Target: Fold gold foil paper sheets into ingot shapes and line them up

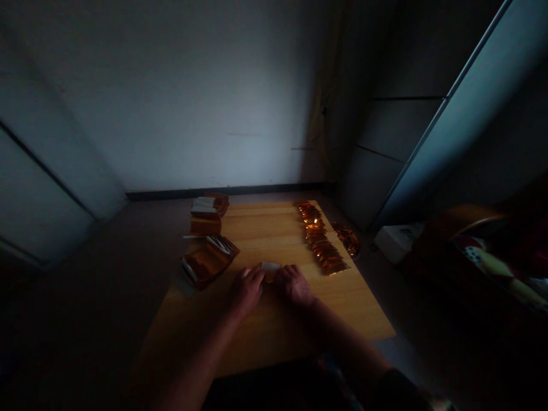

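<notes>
Between my hands, on the wooden table, lies a small sheet of paper [270,266] with a pale upper face and a golden-brown part below it. My left hand [250,285] grips its left side with bent fingers. At the right side, my right hand [294,283] has its fingers curled over the sheet. The fingertips are partly hidden and the light is dim. Left of my left hand is a loose stack of brown-gold foil sheets [209,262] with pale edges. Right of my right hand stretches a row of folded gold foil pieces [321,240], closely overlapping.
The wooden table [265,222] stands near a pale wall [222,114]. More foil sheets [209,205] lie at its far left corner. A heap of shiny foil pieces [347,240] sits beyond the right edge. Further right are a white box [396,242] and a tall cabinet [398,125].
</notes>
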`<state>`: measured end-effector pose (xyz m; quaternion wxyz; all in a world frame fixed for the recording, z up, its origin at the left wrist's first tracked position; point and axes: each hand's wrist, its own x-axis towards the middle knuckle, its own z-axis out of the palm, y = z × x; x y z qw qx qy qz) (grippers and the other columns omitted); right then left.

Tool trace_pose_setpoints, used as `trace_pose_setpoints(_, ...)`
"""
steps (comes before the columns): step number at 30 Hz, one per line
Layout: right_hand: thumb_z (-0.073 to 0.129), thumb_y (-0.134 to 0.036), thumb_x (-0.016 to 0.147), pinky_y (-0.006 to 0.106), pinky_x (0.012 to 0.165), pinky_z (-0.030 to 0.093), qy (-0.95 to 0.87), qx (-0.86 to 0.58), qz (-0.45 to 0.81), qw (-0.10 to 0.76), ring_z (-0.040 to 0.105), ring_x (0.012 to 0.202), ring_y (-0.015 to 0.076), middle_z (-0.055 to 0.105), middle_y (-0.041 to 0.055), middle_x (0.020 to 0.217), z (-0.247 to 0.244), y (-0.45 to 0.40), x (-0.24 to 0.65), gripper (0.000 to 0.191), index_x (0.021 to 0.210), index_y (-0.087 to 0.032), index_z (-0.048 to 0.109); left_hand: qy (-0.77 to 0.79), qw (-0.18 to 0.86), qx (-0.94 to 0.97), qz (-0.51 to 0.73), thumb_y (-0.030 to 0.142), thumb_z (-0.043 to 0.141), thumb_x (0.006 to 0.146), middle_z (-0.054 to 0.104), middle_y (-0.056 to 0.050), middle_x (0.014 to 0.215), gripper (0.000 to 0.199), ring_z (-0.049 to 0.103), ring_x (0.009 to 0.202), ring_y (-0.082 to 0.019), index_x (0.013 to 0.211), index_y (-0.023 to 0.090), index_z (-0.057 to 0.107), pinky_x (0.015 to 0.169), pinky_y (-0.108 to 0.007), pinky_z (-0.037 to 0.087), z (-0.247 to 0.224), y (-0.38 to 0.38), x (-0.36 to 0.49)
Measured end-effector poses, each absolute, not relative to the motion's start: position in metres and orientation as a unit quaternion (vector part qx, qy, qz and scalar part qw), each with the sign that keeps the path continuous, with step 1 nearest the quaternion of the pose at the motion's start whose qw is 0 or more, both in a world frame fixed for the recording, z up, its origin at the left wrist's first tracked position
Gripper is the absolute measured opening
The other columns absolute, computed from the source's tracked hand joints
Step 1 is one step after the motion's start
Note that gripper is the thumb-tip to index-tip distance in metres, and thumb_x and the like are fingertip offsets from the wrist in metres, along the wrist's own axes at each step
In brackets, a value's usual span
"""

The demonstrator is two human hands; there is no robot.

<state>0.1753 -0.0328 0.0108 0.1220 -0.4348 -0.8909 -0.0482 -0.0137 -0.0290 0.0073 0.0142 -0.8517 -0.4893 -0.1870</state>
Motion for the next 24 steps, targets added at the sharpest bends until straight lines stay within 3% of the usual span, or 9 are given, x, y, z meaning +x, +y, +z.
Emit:
trace_pose_setpoints(6, 0.042, -0.021, 0.097, 0.031, 0.076, 0.035, -0.881, -0.462, -0.012, 0.098, 0.05, 0.088, 0.0203, 0.063, 0.0076, 0.094, 0.015, -0.021, 0.174, 0.02, 0.098, -0.016, 0.062, -0.536, 0.039, -0.832, -0.138, 0.019, 0.051, 0.085, 0.066, -0.009, 0.11, 0.016, 0.056, 0.095, -0.023, 0.093, 0.023, 0.064, 0.082, -0.039, 0.042, 0.015, -0.038, 0.0)
trace_pose_setpoints(10, 0.043, -0.023, 0.097, 0.03, 0.075, 0.035, -0.875, -0.473, 0.012, 0.108, 0.05, 0.087, 0.0196, 0.063, 0.007, 0.092, 0.014, -0.017, 0.176, 0.02, 0.098, -0.017, 0.062, -0.569, 0.053, -0.81, -0.134, 0.021, 0.044, 0.089, 0.068, -0.008, 0.104, 0.022, 0.056, 0.091, -0.022, 0.097, 0.025, 0.065, 0.08, -0.039, 0.041, 0.014, -0.041, 0.006)
trace_pose_setpoints(17, 0.054, -0.033, 0.093, 0.031, 0.08, 0.035, -0.882, -0.438, 0.043, 0.17, 0.051, 0.094, 0.0192, 0.063, 0.0061, 0.105, 0.012, -0.021, 0.183, 0.022, 0.11, -0.025, 0.065, -0.561, 0.064, -0.813, -0.141, 0.02, 0.044, 0.089, 0.065, -0.007, 0.116, 0.022, 0.057, 0.092, -0.023, 0.092, 0.026, 0.065, 0.076, -0.038, 0.042, 0.014, -0.043, 0.005)
trace_pose_setpoints(24, 0.064, -0.024, 0.085, 0.029, 0.079, 0.039, -0.854, -0.462, 0.083, 0.224, 0.055, 0.09, 0.0183, 0.066, 0.0063, 0.099, -0.003, -0.004, 0.185, 0.013, 0.094, -0.024, 0.073, -0.568, 0.057, -0.81, -0.132, 0.021, 0.043, 0.09, 0.064, -0.006, 0.121, 0.023, 0.057, 0.096, -0.024, 0.092, 0.026, 0.066, 0.078, -0.04, 0.042, 0.012, -0.043, 0.005)
